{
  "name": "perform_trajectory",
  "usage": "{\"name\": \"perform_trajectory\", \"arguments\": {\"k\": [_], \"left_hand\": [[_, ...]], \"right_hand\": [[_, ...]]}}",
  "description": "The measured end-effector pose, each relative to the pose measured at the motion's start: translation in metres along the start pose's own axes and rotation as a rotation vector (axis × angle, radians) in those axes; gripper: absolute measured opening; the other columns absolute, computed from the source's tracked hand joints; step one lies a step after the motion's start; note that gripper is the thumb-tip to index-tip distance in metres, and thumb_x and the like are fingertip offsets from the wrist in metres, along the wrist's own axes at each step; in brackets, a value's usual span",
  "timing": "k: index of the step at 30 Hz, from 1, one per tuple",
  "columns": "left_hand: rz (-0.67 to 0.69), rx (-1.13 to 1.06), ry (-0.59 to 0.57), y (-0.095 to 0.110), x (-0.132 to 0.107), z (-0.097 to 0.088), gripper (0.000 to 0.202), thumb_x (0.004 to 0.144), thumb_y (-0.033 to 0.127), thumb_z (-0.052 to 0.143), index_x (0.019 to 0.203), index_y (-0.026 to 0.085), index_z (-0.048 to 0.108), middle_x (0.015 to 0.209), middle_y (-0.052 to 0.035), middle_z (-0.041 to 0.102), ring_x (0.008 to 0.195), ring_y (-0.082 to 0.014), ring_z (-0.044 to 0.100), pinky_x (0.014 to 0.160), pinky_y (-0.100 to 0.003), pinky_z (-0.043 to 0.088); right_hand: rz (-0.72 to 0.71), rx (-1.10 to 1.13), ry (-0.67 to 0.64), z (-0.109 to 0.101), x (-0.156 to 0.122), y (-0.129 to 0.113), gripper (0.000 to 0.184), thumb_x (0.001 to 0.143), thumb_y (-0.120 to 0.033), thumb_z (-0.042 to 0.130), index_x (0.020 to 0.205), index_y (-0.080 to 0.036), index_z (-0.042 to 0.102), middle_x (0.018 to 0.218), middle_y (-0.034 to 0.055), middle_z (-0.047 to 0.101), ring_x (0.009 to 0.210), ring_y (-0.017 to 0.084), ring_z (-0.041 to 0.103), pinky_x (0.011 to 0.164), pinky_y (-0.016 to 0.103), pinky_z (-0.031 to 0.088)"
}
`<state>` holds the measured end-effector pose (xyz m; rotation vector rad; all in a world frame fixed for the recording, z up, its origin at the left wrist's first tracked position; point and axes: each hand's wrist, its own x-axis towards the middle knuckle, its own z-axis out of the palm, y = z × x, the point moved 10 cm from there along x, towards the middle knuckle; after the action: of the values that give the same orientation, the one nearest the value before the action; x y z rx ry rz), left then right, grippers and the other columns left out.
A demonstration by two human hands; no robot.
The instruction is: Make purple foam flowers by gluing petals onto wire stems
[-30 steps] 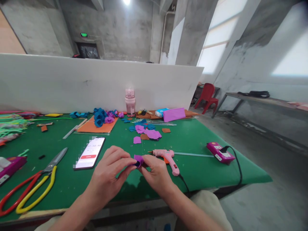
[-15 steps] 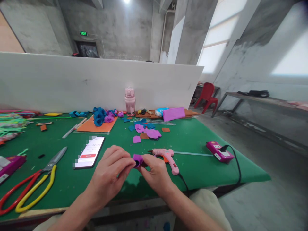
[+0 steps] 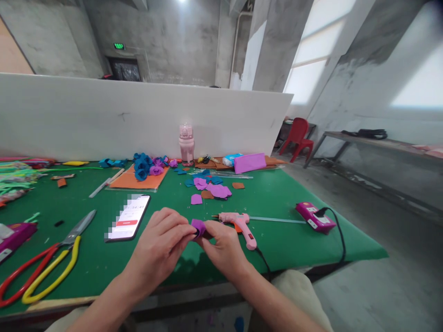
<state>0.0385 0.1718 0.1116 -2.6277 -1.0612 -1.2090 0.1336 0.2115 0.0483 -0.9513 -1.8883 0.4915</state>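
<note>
Between my two hands is a small curled purple paper petal [image 3: 198, 227], with a dark patch at its lower edge. My left hand [image 3: 165, 240] pinches it from the left, thumb and index finger pressed together. From the other side my right hand [image 3: 223, 244] grips it between thumb and fingers. A pink glue gun [image 3: 242, 223] lies on the table just beyond my right hand, a clear glue stick [image 3: 277, 220] sticking out of its back. Farther off lie loose purple petals [image 3: 218, 191], blue petals [image 3: 204, 174] and brown pieces [image 3: 238, 185].
Red-and-yellow-handled scissors [image 3: 71, 249] and a phone [image 3: 133, 219] lie to the left. Blue and purple paper flowers [image 3: 142, 167] rest on an orange sheet [image 3: 121, 180]. A pink bottle [image 3: 187, 145] stands by the white partition [image 3: 145, 115]. A purple power strip [image 3: 314, 217] sits at the right.
The purple petal has turned slightly between my fingers, so less of its dark inner side shows. Both hands stay in nearly the same place.
</note>
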Motion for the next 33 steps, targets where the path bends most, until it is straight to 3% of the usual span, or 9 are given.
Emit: {"name": "perform_trajectory", "arguments": {"k": [3, 6, 8, 11, 14, 17, 26, 30, 33], "left_hand": [[-0.139, -0.101, 0.033, -0.017, -0.001, -0.006, 0.012, 0.083, 0.021, 0.054, 0.092, 0.021, 0.062, 0.083, -0.0031, 0.063, 0.08, -0.0155, 0.054, 0.07, -0.028, 0.045], [-0.418, -0.194, 0.049, -0.05, -0.009, -0.002, 0.013, 0.083, 0.029, 0.051, 0.087, 0.02, 0.06, 0.082, -0.0028, 0.063, 0.077, -0.0157, 0.056, 0.068, -0.027, 0.045], [-0.586, -0.317, -0.065, -0.066, -0.018, 0.02, 0.017, 0.082, 0.033, 0.052, 0.085, 0.019, 0.06, 0.076, -0.002, 0.062, 0.071, -0.0151, 0.056, 0.064, -0.026, 0.045], [-0.726, -0.614, -0.318, -0.065, -0.031, 0.065, 0.02, 0.078, 0.035, 0.056, 0.086, 0.017, 0.06, 0.072, -0.0014, 0.062, 0.066, -0.0137, 0.055, 0.058, -0.024, 0.044], [-0.815, -0.848, -0.439, -0.051, -0.041, 0.094, 0.023, 0.074, 0.035, 0.059, 0.088, 0.016, 0.061, 0.073, -0.0005, 0.061, 0.058, -0.0103, 0.052, 0.051, -0.021, 0.041], [-0.897, -0.983, -0.436, -0.042, -0.047, 0.107, 0.028, 0.074, 0.039, 0.06, 0.087, 0.015, 0.062, 0.075, -0.0015, 0.063, 0.052, -0.0084, 0.051, 0.05, -0.021, 0.04], [-1.044, -1.111, -0.34, -0.047, -0.058, 0.119, 0.038, 0.072, 0.049, 0.062, 0.081, 0.013, 0.063, 0.066, -0.0031, 0.066, 0.041, -0.0074, 0.051, 0.041, -0.02, 0.039], [-1.044, -1.115, -0.315, -0.051, -0.059, 0.119, 0.036, 0.072, 0.047, 0.062, 0.077, 0.012, 0.063, 0.067, -0.0039, 0.066, 0.041, -0.0067, 0.051, 0.041, -0.02, 0.04], [-1.042, -1.122, -0.311, -0.051, -0.058, 0.12, 0.035, 0.073, 0.046, 0.062, 0.075, 0.012, 0.062, 0.067, -0.004, 0.066, 0.04, -0.0061, 0.05, 0.042, -0.02, 0.04]], "right_hand": [[0.091, 0.102, -0.004, 0.001, 0.002, 0.007, 0.009, 0.079, -0.025, 0.061, 0.076, -0.017, 0.064, 0.066, 0.0001, 0.061, 0.061, 0.012, 0.054, 0.058, 0.023, 0.042], [0.249, 0.307, -0.022, 0.004, 0.001, 0.02, 0.008, 0.074, -0.025, 0.065, 0.078, -0.018, 0.065, 0.065, -0.0014, 0.062, 0.061, 0.013, 0.057, 0.057, 0.022, 0.045], [0.332, 0.442, -0.017, 0.006, 0.001, 0.025, 0.009, 0.071, -0.024, 0.067, 0.078, -0.018, 0.065, 0.063, -0.0023, 0.061, 0.058, 0.013, 0.059, 0.056, 0.022, 0.047], [0.383, 0.537, -0.003, 0.004, 0.002, 0.028, 0.011, 0.069, -0.025, 0.068, 0.077, -0.018, 0.066, 0.058, -0.0033, 0.06, 0.053, 0.012, 0.057, 0.051, 0.021, 0.045], [0.403, 0.571, 0.01, 0.001, 0.003, 0.031, 0.011, 0.068, -0.027, 0.069, 0.071, -0.017, 0.063, 0.052, -0.0047, 0.056, 0.046, 0.009, 0.052, 0.045, 0.019, 0.041], [0.454, 0.66, -0.007, 0.005, 0.002, 0.038, 0.015, 0.068, -0.029, 0.069, 0.069, -0.017, 0.06, 0.05, -0.0056, 0.055, 0.042, 0.007, 0.048, 0.041, 0.018, 0.038], [0.576, 0.915, -0.112, 0.022, -0.001, 0.048, 0.031, 0.075, -0.044, 0.061, 0.082, -0.014, 0.066, 0.067, 0.0012, 0.063, 0.046, 0.004, 0.044, 0.041, 0.016, 0.029], [0.61, 1.009, -0.154, 0.03, -0.005, 0.048, 0.03, 0.07, -0.034, 0.069, 0.094, -0.017, 0.064, 0.087, 0.0036, 0.068, 0.05, 0.003, 0.045, 0.045, 0.016, 0.032], [0.645, 1.031, -0.122, 0.032, -0.007, 0.053, 0.035, 0.067, -0.029, 0.072, 0.099, -0.018, 0.061, 0.087, 0.0037, 0.07, 0.052, 0.005, 0.049, 0.049, 0.016, 0.037]]}}
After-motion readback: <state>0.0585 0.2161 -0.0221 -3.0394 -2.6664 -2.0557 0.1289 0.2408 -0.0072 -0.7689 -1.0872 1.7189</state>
